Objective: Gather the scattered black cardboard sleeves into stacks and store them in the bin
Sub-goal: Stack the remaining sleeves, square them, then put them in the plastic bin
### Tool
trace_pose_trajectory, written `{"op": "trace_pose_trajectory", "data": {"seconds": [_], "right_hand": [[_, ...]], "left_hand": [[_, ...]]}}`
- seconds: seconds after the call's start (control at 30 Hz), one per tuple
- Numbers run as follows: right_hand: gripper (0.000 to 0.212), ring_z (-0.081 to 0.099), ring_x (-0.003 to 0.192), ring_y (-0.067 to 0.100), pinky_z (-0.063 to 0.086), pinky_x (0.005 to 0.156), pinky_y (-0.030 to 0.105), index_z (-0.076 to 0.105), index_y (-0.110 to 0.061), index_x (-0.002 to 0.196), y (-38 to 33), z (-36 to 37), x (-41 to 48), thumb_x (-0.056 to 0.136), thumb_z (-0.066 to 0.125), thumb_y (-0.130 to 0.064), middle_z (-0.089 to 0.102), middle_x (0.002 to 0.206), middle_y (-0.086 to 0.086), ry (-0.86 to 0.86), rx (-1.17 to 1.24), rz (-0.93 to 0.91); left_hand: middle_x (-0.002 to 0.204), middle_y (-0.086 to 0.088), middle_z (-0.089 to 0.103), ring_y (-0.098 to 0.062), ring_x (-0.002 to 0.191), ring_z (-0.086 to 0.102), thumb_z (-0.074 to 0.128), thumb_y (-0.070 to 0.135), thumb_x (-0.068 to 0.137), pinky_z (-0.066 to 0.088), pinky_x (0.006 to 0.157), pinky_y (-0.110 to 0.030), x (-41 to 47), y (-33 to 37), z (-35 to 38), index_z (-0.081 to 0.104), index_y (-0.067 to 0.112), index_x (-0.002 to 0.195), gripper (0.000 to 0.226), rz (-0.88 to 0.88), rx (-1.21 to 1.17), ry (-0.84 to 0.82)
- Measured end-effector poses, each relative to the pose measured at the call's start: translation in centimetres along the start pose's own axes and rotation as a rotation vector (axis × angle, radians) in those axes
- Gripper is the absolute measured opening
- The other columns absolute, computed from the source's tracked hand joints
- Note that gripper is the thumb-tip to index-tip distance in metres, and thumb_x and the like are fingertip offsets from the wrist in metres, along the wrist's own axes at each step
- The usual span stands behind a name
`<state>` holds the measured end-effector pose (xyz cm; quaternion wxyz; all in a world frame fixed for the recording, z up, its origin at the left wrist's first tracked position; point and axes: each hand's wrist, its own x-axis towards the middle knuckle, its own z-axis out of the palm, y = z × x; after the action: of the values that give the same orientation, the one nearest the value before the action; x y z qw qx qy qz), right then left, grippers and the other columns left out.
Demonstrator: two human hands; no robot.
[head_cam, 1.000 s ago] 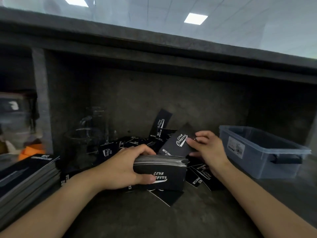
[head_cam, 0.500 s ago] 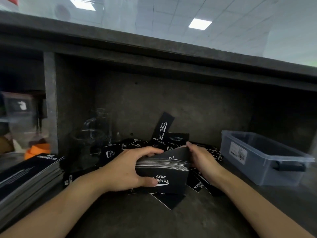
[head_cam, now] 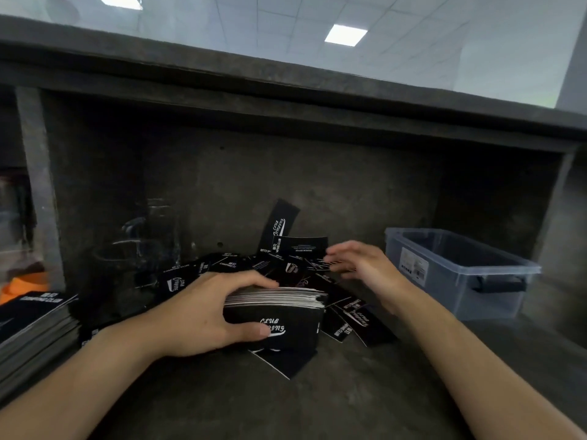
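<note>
Many black sleeves sit in one thick stack, clamped by the left hand on the tabletop. The right hand, fingers spread and empty, hovers over the loose sleeves behind. Gripped one-sidedly, the stack may fan out before reaching the bin at right.

The right hand, centre right, is blurred by motion; its grasp cannot be told. Loose sleeves are partly hidden beneath the stack gripped by the left hand.
</note>
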<state>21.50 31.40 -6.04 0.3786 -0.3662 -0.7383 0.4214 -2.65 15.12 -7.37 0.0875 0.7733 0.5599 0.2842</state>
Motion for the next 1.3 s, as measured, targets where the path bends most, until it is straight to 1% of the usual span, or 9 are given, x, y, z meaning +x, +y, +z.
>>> {"op": "trace_pose_trajectory", "data": {"seconds": [0.07, 0.17, 0.3, 0.53, 0.83, 1.07, 1.13, 1.27, 1.3], "right_hand": [[0.037, 0.06, 0.124, 0.02, 0.047, 0.096, 0.024, 0.064, -0.021, 0.127, 0.3, -1.8, -0.3, 0.094, 0.07, -0.037, 0.068, 0.125, -0.003, -0.029, -0.214, 0.044], [0.099, 0.039, 0.144, 0.018, 0.033, 0.12, 0.038, 0.036, -0.034, 0.153, 0.6, -2.6, -0.9, 0.071, 0.079, -0.069, 0.038, 0.157, -0.007, -0.428, -0.672, 0.234], [0.121, 0.038, 0.145, 0.02, 0.033, 0.121, 0.037, 0.026, -0.028, 0.158, 0.4, -1.7, -0.6, 0.061, 0.093, -0.055, 0.035, 0.161, -0.003, -0.447, -0.687, 0.263], [0.103, 0.053, 0.133, 0.024, 0.046, 0.111, 0.038, 0.04, -0.014, 0.151, 1.2, -0.5, 0.4, 0.064, 0.096, -0.024, 0.053, 0.147, 0.005, -0.2, -0.468, 0.329], [0.071, 0.053, 0.125, 0.023, 0.045, 0.077, 0.027, 0.057, -0.015, 0.134, 0.4, -0.3, 1.5, 0.072, 0.089, -0.027, 0.058, 0.132, 0.004, -0.284, -0.547, 0.413], [0.08, 0.049, 0.13, 0.022, 0.043, 0.109, 0.036, 0.065, -0.018, 0.125, 0.7, -0.9, 1.6, 0.053, 0.094, -0.037, 0.062, 0.131, 0.002, -0.349, -0.446, 0.433], [0.053, 0.045, 0.129, 0.019, 0.035, 0.114, 0.038, 0.066, -0.022, 0.112, 0.4, -1.2, 1.2, 0.067, 0.091, -0.033, 0.061, 0.124, -0.002, -0.372, -0.328, 0.452], [0.085, 0.035, 0.146, 0.027, 0.023, 0.123, 0.042, 0.052, -0.019, 0.144, 0.6, -1.0, 1.3, 0.073, 0.082, -0.056, 0.045, 0.154, 0.005, -0.334, -0.112, 0.444], [0.077, 0.038, 0.144, 0.027, 0.027, 0.121, 0.041, 0.052, -0.018, 0.142, 0.6, -0.5, 1.4, 0.079, 0.078, -0.054, 0.047, 0.152, 0.006, -0.301, -0.129, 0.441]], "left_hand": [[0.119, 0.03, 0.067, 0.007, 0.107, 0.065, 0.08, 0.051, 0.08, 0.053, 0.093, -0.022, 0.0, 0.1, -0.1, 0.056, 0.051, 0.129, 0.055, -0.004, -0.013, -0.002], [0.118, 0.028, 0.068, 0.003, 0.106, 0.067, 0.081, 0.053, 0.077, 0.054, 0.092, -0.027, -0.1, 0.0, -0.2, 0.058, 0.053, 0.126, 0.054, -0.011, -0.023, 0.01], [0.119, 0.029, 0.067, 0.006, 0.108, 0.065, 0.082, 0.051, 0.076, 0.053, 0.096, -0.027, -0.1, -0.1, -0.1, 0.059, 0.052, 0.125, 0.054, -0.027, -0.034, 0.01], [0.117, 0.031, 0.068, 0.009, 0.106, 0.064, 0.082, 0.048, 0.074, 0.051, 0.098, -0.026, -0.1, 0.3, -0.1, 0.062, 0.049, 0.124, 0.054, -0.069, -0.062, 0.012], [0.12, 0.031, 0.066, 0.009, 0.108, 0.064, 0.081, 0.05, 0.074, 0.051, 0.099, -0.025, -0.1, 0.4, -0.3, 0.06, 0.05, 0.126, 0.056, -0.077, -0.063, 0.001], [0.121, 0.03, 0.066, 0.01, 0.11, 0.063, 0.082, 0.048, 0.076, 0.05, 0.099, -0.022, 0.0, 0.2, -0.1, 0.059, 0.051, 0.126, 0.055, -0.071, -0.065, 0.008], [0.121, 0.031, 0.065, 0.01, 0.11, 0.062, 0.082, 0.048, 0.076, 0.05, 0.098, -0.019, 0.0, 0.1, -0.1, 0.059, 0.051, 0.126, 0.054, -0.066, -0.067, 0.004], [0.121, 0.033, 0.063, 0.01, 0.109, 0.062, 0.082, 0.049, 0.075, 0.05, 0.094, -0.015, 0.0, 0.0, -0.1, 0.059, 0.052, 0.125, 0.055, -0.055, -0.064, 0.002], [0.121, 0.033, 0.063, 0.01, 0.109, 0.062, 0.082, 0.049, 0.076, 0.05, 0.093, -0.015, 0.0, 0.0, -0.1, 0.059, 0.051, 0.126, 0.055, -0.057, -0.066, 0.0]]}}
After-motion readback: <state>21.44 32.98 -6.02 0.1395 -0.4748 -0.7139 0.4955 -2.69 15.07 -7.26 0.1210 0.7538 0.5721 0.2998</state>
